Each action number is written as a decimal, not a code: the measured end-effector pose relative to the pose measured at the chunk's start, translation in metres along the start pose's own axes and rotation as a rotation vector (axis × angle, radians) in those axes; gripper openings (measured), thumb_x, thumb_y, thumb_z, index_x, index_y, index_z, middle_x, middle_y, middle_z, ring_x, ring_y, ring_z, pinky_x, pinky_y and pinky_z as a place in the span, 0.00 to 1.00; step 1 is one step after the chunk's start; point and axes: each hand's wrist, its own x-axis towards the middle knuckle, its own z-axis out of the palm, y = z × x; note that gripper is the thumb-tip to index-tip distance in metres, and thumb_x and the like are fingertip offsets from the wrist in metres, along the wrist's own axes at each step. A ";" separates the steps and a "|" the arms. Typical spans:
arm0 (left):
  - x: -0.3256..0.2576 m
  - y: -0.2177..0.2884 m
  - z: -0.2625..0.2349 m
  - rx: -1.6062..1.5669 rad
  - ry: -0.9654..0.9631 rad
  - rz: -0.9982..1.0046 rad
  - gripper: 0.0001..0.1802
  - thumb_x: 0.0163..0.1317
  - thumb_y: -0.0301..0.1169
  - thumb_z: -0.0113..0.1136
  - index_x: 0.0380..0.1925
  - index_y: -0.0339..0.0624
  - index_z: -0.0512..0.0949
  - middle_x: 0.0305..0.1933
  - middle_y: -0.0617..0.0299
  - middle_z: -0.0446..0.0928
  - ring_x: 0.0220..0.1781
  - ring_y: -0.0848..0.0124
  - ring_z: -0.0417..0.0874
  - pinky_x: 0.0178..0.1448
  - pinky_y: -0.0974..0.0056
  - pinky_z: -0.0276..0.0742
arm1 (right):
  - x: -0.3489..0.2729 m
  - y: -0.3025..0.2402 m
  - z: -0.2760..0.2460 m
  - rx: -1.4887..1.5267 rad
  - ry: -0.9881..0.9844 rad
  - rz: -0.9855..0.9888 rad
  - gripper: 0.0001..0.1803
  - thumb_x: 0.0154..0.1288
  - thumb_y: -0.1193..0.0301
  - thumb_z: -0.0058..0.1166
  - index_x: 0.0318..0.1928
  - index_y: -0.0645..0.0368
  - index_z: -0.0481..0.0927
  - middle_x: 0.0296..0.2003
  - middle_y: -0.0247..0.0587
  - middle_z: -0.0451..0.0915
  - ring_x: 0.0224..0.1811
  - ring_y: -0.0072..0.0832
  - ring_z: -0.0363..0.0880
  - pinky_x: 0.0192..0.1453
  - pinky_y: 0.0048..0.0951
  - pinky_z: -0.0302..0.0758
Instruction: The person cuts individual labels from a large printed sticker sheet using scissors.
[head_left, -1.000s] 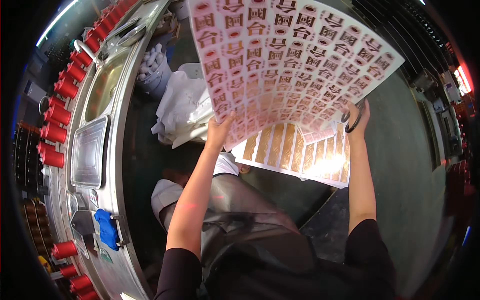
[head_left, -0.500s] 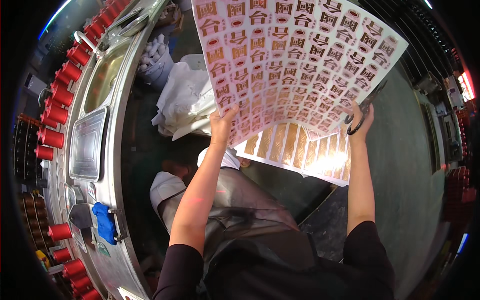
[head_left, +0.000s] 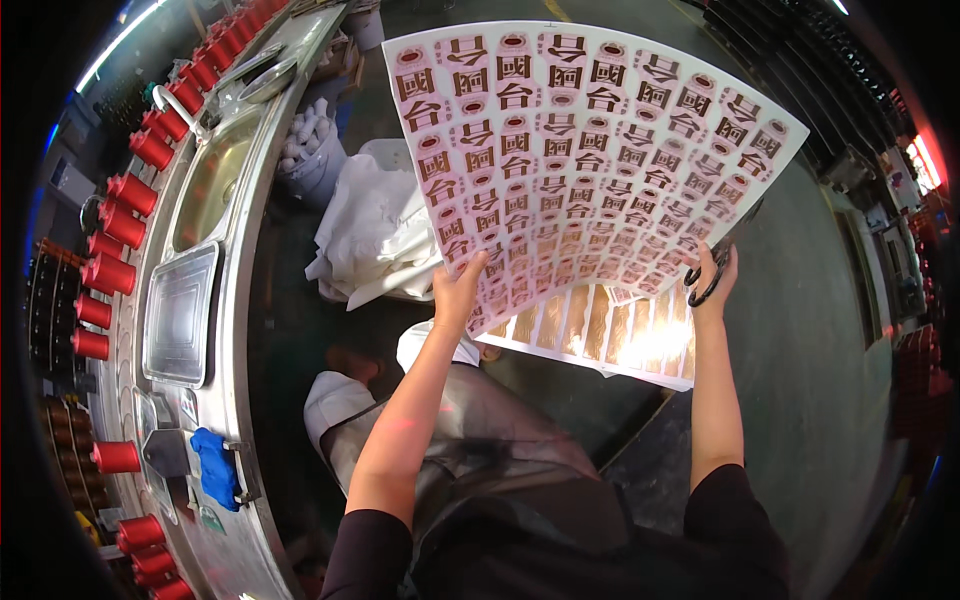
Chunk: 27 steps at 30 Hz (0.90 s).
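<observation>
A large white printed sheet (head_left: 580,150) with rows of pink and brown label designs is held up in front of me, curving down toward its near edge. My left hand (head_left: 458,292) is closed on its left edge, thumb on the printed face. On the right edge, my right hand (head_left: 716,285) grips the sheet and also holds black-handled scissors (head_left: 692,284), whose blades point away along that edge. Below the raised sheet lies a gold-patterned sheet (head_left: 560,328) with white strips, bright with glare; the printed sheet partly covers it.
On my left runs a metal counter (head_left: 225,400) with a sink (head_left: 215,190), a lidded tray (head_left: 182,315), a blue cloth (head_left: 215,468) and red cups (head_left: 118,456). Crumpled white material (head_left: 375,225) and a bucket (head_left: 312,165) stand beside it. Dark racks (head_left: 790,60) line the far right.
Both hands and the printed sheet have come lower and nearer to me, so the sheet's far edge now shows. The whole view has shifted slightly. Both grips stay the same.
</observation>
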 end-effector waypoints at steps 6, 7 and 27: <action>0.007 0.003 0.006 0.295 0.198 0.318 0.14 0.60 0.32 0.60 0.39 0.30 0.78 0.31 0.53 0.82 0.33 0.76 0.77 0.40 0.65 0.73 | 0.014 0.000 0.011 0.083 0.028 -0.054 0.21 0.56 0.79 0.57 0.50 0.68 0.67 0.38 0.39 0.70 0.33 0.23 0.73 0.26 0.25 0.82; 0.007 0.015 0.003 0.376 0.182 0.294 0.14 0.61 0.32 0.59 0.39 0.30 0.78 0.31 0.53 0.82 0.33 0.76 0.77 0.40 0.65 0.73 | 0.016 -0.008 0.015 0.037 0.023 -0.044 0.20 0.56 0.79 0.57 0.49 0.68 0.67 0.38 0.39 0.70 0.33 0.23 0.73 0.25 0.25 0.82; -0.020 0.095 -0.109 0.098 0.269 0.345 0.13 0.61 0.31 0.60 0.39 0.30 0.78 0.39 0.63 0.78 0.40 0.77 0.74 0.46 0.70 0.69 | -0.248 -0.060 -0.014 -0.118 -1.096 0.567 0.07 0.62 0.76 0.51 0.41 0.59 0.72 0.28 0.31 0.70 0.30 0.16 0.68 0.38 0.18 0.67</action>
